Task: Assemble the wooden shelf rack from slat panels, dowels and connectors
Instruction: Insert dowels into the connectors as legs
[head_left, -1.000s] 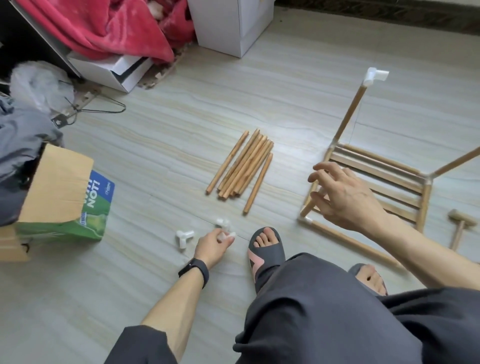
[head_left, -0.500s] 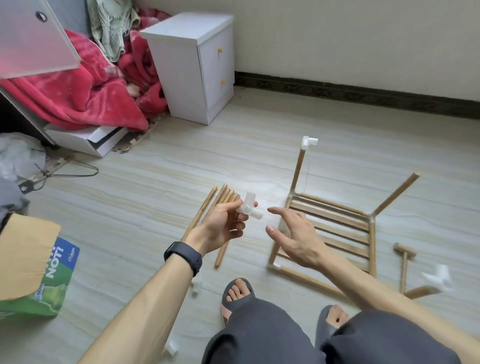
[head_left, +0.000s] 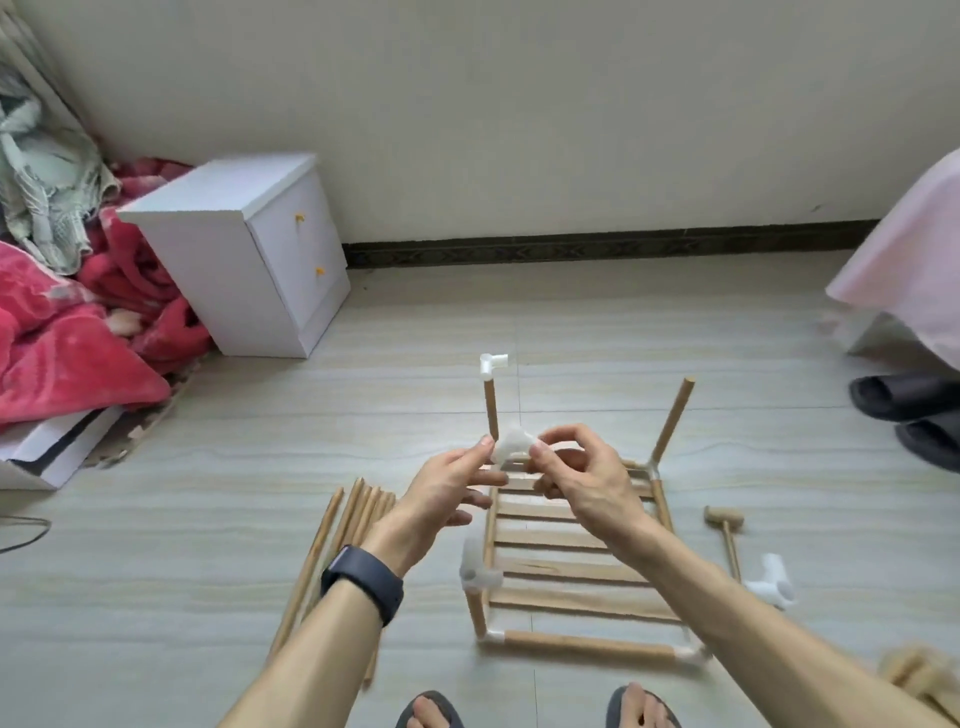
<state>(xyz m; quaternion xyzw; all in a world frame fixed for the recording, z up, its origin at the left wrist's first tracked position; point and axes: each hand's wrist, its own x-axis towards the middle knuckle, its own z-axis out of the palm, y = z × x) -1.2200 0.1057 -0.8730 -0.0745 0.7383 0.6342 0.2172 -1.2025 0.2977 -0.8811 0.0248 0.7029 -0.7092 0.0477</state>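
I hold a white plastic connector (head_left: 511, 446) in the air between both hands, above the rack. My left hand (head_left: 447, 491), with a dark watch on its wrist, pinches its left side; my right hand (head_left: 579, 478) pinches its right side. Below them the slat panel (head_left: 563, 564) lies on the floor in a dowel frame with white corner connectors (head_left: 477, 571). Two dowels stand up at its far corners: the left upright dowel (head_left: 490, 410) carries a white connector (head_left: 492, 364), the right upright dowel (head_left: 673, 421) is bare. Several loose dowels (head_left: 345, 535) lie to the left.
A small wooden mallet (head_left: 724, 522) and a spare white connector (head_left: 772, 582) lie right of the panel. More wooden parts (head_left: 922, 675) show at the bottom right. A white cabinet (head_left: 244, 249) and red blanket (head_left: 67, 343) stand far left, black slippers (head_left: 909, 400) far right.
My left hand lifted the connector from the floor and carried it right over the rack. My right hand closed in and now pinches it too. My view has tilted up.
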